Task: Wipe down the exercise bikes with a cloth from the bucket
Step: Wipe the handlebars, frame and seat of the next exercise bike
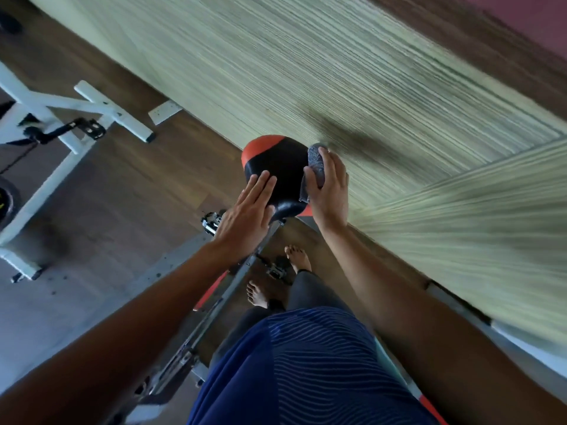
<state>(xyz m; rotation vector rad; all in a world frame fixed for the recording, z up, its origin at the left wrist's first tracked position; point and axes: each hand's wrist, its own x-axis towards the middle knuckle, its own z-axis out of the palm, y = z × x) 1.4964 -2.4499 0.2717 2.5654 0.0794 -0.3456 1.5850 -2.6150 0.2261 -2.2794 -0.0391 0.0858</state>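
Head view: small grey terry cloth (318, 163) bunched against right edge of black-and-orange padded bike saddle (276, 162). Cloth looks soft, light, limp; best kept bunched in palm. Right hand (330, 187) wraps it, thumb and fingers curled round. Left hand (245, 214) flat, fingers straight, steadying saddle top. White-framed second bike (61, 118) well apart, left. Pale striped wall (337, 72) close behind.

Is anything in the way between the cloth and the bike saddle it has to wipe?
Nothing visible. The right hand holds the grey cloth against the saddle; the left hand lies flat on its near side, apart from the cloth.
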